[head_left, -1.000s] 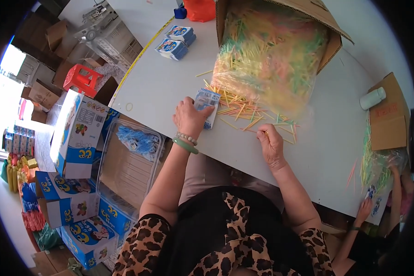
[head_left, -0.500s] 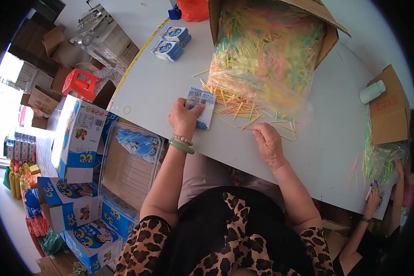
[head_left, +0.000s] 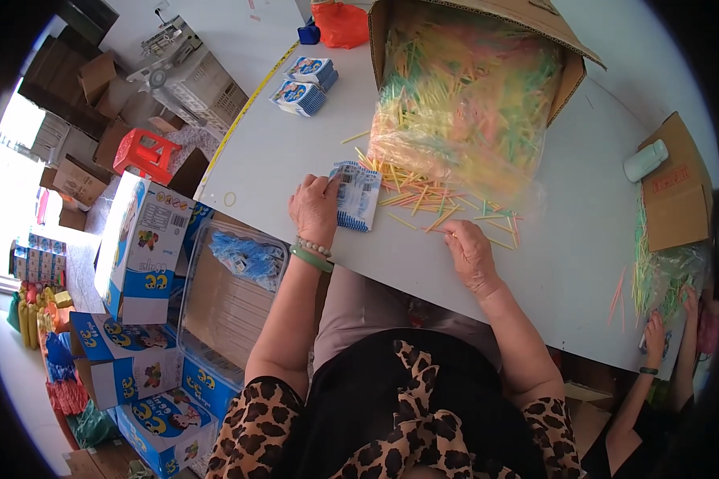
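Note:
At the table's near left, my left hand [head_left: 315,211] grips the left edge of a stack of flat blue-and-white packets [head_left: 358,198], thumb and fingertips closed at its upper corner. The stack lies on the table beside a loose pile of thin coloured plastic sticks [head_left: 415,189]. To the right of that pile, my right hand [head_left: 471,257] is closed in a pinch near the table's front edge. A small yellowish end shows at its fingertips, seemingly one of the thin sticks. The pile spills from a clear plastic bag [head_left: 463,144] full of such sticks.
A cardboard box [head_left: 569,84] holds the bag. Two packet stacks [head_left: 299,97] stand farther back left. Below the table's left edge are a clear bin [head_left: 216,319] and printed cartons [head_left: 144,247]. At far right, another person's hand [head_left: 655,339] works beside more sticks and a white bottle [head_left: 645,161].
My left thumb has drawn back from the top of the packet stack to its left edge. The pinched fingers of my right hand have shifted slightly, and the pinkish stick at them no longer shows.

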A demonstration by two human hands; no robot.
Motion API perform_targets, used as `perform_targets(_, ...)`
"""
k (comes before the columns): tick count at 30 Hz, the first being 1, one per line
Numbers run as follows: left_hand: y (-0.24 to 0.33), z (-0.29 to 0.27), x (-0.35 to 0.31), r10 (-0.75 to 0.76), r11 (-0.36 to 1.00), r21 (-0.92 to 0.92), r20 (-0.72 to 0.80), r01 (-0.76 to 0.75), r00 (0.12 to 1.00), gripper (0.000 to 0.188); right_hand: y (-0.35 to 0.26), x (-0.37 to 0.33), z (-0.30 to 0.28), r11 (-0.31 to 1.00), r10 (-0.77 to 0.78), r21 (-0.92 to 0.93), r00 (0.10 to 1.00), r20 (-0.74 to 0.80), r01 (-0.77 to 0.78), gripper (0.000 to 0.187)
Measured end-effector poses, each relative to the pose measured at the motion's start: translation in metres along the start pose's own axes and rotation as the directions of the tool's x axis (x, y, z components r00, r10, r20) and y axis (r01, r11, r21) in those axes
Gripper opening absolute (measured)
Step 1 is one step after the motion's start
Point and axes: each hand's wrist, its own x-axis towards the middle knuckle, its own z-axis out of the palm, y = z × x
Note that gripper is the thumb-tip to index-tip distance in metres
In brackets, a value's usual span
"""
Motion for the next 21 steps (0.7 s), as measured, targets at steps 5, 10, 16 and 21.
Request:
perform_targets(5,0.027,-0.025,-0.002,0.295,0.89,0.396,-0.117,-0.227,0.948,0.015,0.014,-0.007,0.005,0.992,0.086,0.093,0.996,-0.002,-0.086,0.017)
perform_targets(10,0.038,-0.033,-0.003,0.382,0.923,0.066,-0.262,-0.378,0.886,0.011,-0.001,0.006,-0.005,0.909,0.306,0.263,0.946,0.107,-0.324,0.02)
perform_targets(16,0.08,-0.011,-0.06,0.111,0.589,-0.716,0.531,0.375,0.84,0.018,-0.047,0.031,-0.001,0.487,0.517,0.702,0.819,0.248,-0.52,0.017)
perform_targets(21,0.055,0.034,-0.064,0.304,0.616,-0.731,0.563,0.292,0.768,0.014,-0.02,0.017,0.007,0.556,0.642,0.477,0.716,0.273,-0.681,0.009)
